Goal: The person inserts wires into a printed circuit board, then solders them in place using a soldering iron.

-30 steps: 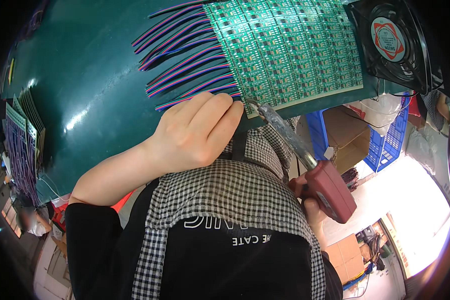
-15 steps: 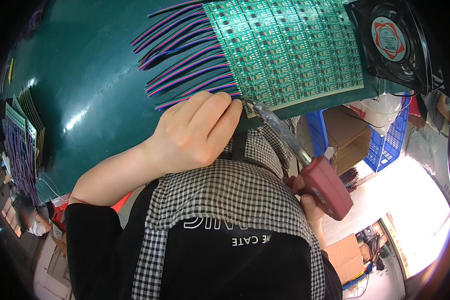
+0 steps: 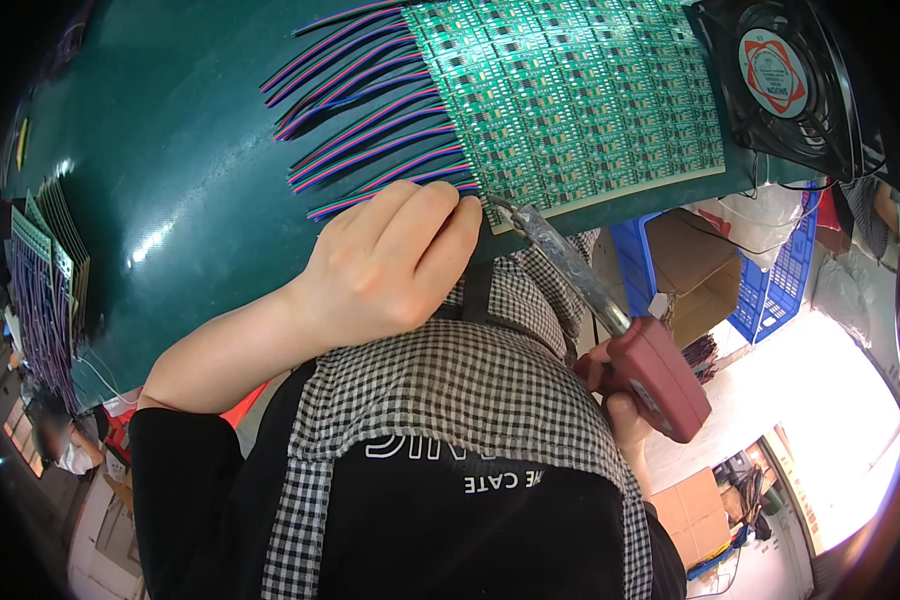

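Observation:
A green panel of many small circuit boards [image 3: 580, 100] lies on the green table. Along its left edge, several multicoloured wire bundles [image 3: 380, 150] run out to the left. My left hand [image 3: 385, 265] is at the panel's near left corner, thumb and fingers pinched on the nearest wires, whose held ends are hidden behind the fingers. My right hand [image 3: 625, 415] grips the handle of a dark red soldering gun [image 3: 660, 375]. Its long metal barrel slants up and left, and the thin tip reaches the panel's corner right beside my left fingertips.
A black fan [image 3: 785, 85] stands at the table's right end. Upright boards with hanging wires [image 3: 45, 270] are at the far left. Below the right table edge are a blue plastic crate [image 3: 770, 290] and a cardboard box [image 3: 695, 260]. Another person [image 3: 70, 445] is at the lower left.
The soldering gun's body has shifted slightly to the right, its tip staying by the panel's corner. The panel and wires have slid a tiny bit left. My left hand keeps its pinch.

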A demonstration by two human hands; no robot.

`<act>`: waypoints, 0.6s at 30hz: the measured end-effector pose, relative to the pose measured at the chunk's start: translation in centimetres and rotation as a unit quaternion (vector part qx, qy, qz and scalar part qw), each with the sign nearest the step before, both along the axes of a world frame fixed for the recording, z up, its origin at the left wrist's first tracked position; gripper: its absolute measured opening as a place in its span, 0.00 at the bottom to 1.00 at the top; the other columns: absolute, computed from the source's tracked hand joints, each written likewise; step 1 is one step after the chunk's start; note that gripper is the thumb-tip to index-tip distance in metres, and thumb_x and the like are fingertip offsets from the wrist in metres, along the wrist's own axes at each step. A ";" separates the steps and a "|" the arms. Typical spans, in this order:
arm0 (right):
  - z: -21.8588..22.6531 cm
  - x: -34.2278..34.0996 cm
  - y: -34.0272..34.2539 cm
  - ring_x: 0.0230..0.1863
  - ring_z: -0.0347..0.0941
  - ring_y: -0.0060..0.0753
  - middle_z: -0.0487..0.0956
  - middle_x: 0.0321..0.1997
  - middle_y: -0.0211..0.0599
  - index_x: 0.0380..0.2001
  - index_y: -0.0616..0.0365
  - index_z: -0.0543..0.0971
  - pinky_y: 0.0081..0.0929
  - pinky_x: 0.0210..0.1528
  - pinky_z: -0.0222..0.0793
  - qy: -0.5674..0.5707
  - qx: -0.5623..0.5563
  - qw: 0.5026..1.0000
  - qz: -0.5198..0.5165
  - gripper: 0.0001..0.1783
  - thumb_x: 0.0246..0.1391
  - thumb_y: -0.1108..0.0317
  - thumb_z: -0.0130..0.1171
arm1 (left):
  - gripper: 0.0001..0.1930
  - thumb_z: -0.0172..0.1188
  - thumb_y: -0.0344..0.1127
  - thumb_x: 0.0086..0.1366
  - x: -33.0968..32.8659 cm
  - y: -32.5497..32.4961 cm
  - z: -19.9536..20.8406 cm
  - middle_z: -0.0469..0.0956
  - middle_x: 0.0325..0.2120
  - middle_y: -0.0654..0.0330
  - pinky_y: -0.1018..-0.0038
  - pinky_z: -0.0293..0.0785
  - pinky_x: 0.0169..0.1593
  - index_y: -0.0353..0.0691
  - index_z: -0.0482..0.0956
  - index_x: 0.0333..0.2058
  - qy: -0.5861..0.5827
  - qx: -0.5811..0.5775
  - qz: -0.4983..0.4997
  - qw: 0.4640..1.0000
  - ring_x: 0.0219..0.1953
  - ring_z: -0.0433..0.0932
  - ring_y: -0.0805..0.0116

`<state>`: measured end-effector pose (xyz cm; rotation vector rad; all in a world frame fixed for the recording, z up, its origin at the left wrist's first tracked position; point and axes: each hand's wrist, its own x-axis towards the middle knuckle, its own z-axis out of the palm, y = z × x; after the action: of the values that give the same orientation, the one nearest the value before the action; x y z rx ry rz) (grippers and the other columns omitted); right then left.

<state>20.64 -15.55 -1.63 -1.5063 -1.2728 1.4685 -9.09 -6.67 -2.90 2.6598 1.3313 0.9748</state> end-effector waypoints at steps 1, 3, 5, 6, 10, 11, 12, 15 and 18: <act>-0.4 0.4 -0.3 0.28 0.77 0.27 0.79 0.30 0.38 0.49 0.70 0.72 0.21 0.31 0.71 0.002 0.004 1.000 0.011 0.42 0.38 0.47 0.72 | 0.14 0.62 0.21 0.41 0.0 0.0 0.0 0.73 0.27 0.54 0.77 0.71 0.23 0.28 0.79 0.32 0.000 -0.001 0.000 1.000 0.22 0.73 0.67; -1.2 1.0 -0.6 0.29 0.78 0.29 0.79 0.31 0.38 0.49 0.70 0.73 0.23 0.32 0.71 -0.043 0.048 0.997 0.033 0.42 0.37 0.48 0.72 | 0.14 0.62 0.21 0.41 0.0 0.0 0.0 0.73 0.27 0.54 0.77 0.71 0.23 0.28 0.79 0.32 0.001 0.000 0.001 1.000 0.22 0.73 0.67; -1.1 1.0 -0.5 0.31 0.78 0.31 0.80 0.31 0.38 0.49 0.70 0.73 0.24 0.33 0.72 -0.087 0.093 0.990 0.054 0.42 0.37 0.49 0.73 | 0.14 0.62 0.21 0.41 0.1 0.0 0.0 0.73 0.26 0.55 0.77 0.70 0.23 0.28 0.79 0.32 0.003 0.001 0.003 1.000 0.22 0.73 0.67; -0.9 1.0 -0.6 0.33 0.78 0.34 0.80 0.33 0.39 0.49 0.70 0.72 0.26 0.36 0.72 -0.046 0.046 0.997 0.039 0.42 0.37 0.50 0.73 | 0.14 0.62 0.22 0.41 0.1 -0.1 0.0 0.73 0.26 0.55 0.76 0.70 0.23 0.28 0.79 0.32 0.001 0.001 0.005 1.000 0.22 0.73 0.67; -1.7 1.6 -1.4 0.36 0.78 0.37 0.80 0.38 0.41 0.50 0.70 0.73 0.30 0.40 0.72 -0.098 0.078 0.991 0.042 0.41 0.37 0.51 0.73 | 0.14 0.62 0.22 0.41 0.1 -0.2 0.1 0.73 0.27 0.55 0.77 0.70 0.23 0.29 0.79 0.32 0.013 -0.008 0.010 1.000 0.22 0.73 0.67; -1.6 1.6 -1.1 0.36 0.78 0.37 0.80 0.38 0.41 0.50 0.70 0.73 0.30 0.40 0.72 -0.098 0.078 0.991 0.042 0.41 0.37 0.51 0.73 | 0.14 0.62 0.22 0.41 0.2 -0.2 0.1 0.73 0.27 0.55 0.77 0.70 0.23 0.29 0.79 0.32 0.013 -0.008 0.010 1.000 0.22 0.73 0.67; -1.3 1.6 -0.9 0.36 0.78 0.36 0.80 0.38 0.41 0.50 0.70 0.73 0.29 0.40 0.72 -0.081 0.054 0.994 0.048 0.41 0.37 0.50 0.73 | 0.14 0.62 0.22 0.41 0.2 -0.2 0.2 0.73 0.27 0.55 0.77 0.71 0.23 0.29 0.79 0.32 0.016 -0.014 0.008 1.000 0.22 0.73 0.67; -0.8 0.9 -1.0 0.36 0.78 0.36 0.80 0.38 0.41 0.50 0.69 0.73 0.28 0.39 0.72 -0.049 0.026 0.998 0.013 0.42 0.37 0.47 0.73 | 0.14 0.61 0.23 0.40 0.2 -0.2 0.4 0.72 0.27 0.55 0.77 0.71 0.24 0.29 0.79 0.32 0.025 -0.016 0.007 1.000 0.22 0.73 0.67; -0.3 1.0 -0.7 0.36 0.78 0.37 0.80 0.39 0.42 0.50 0.68 0.73 0.29 0.41 0.72 -0.029 -0.007 1.000 0.003 0.44 0.37 0.45 0.72 | 0.15 0.61 0.24 0.40 0.3 -0.3 0.3 0.72 0.28 0.55 0.77 0.71 0.24 0.29 0.79 0.32 0.033 -0.004 0.012 0.999 0.23 0.73 0.67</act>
<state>21.66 -16.27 -1.91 -1.5651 -1.3036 1.4502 -8.82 -6.94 -2.58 2.7000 1.3798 0.8891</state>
